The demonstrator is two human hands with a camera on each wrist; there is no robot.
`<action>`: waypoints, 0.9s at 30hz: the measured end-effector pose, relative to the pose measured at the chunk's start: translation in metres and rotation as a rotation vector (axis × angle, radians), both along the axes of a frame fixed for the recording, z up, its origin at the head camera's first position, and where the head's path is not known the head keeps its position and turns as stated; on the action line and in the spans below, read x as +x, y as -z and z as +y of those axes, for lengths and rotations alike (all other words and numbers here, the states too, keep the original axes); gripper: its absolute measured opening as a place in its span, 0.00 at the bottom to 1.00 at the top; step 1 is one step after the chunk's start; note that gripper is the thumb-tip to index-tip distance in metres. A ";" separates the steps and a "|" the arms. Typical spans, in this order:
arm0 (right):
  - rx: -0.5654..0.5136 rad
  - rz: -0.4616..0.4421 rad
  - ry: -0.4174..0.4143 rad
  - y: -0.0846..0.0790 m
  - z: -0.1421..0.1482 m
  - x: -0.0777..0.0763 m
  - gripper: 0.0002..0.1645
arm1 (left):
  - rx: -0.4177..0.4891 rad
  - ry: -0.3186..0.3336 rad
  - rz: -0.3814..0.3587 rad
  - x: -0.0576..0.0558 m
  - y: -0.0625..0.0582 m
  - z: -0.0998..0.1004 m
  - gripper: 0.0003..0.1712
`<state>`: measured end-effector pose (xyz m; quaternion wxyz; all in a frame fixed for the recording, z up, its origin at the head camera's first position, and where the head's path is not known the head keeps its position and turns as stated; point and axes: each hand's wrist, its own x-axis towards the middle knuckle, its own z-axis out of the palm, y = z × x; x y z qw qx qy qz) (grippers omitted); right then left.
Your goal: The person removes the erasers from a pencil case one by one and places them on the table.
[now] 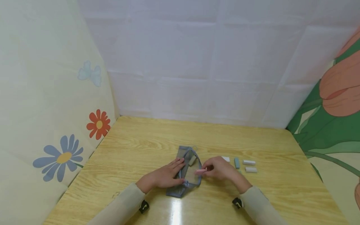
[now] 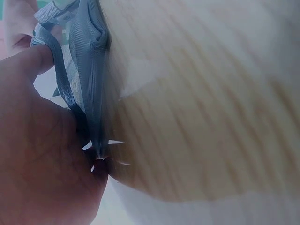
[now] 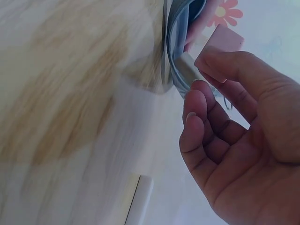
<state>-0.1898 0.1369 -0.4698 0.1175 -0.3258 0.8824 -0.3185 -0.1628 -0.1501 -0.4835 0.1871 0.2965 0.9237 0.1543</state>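
Note:
A grey-blue mesh zip pouch (image 1: 182, 171) lies on the table with its mouth spread toward the right. My left hand (image 1: 167, 175) rests on its left side, fingers nearly straight and thumb apart at the near end. In the left wrist view, the thumb (image 2: 40, 58) touches the zip edge. Inside the pouch sits an olive-grey block (image 1: 192, 160). Between thumb and index finger, my right hand (image 1: 220, 168) pinches a small pink eraser (image 3: 220, 54) at the pouch's right rim. The other right fingers curl loosely below it, holding nothing.
Right of my right hand lie a white block (image 1: 226, 159), a teal block (image 1: 237, 162), another white block (image 1: 249, 162) and a beige block (image 1: 251, 169). A pale green piece is partly hidden behind the hand. Fabric walls stand around the wooden table (image 1: 135, 134).

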 end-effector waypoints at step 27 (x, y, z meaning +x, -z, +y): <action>0.013 -0.007 0.086 0.000 0.042 0.001 0.05 | -0.004 0.013 0.028 -0.001 0.006 -0.001 0.48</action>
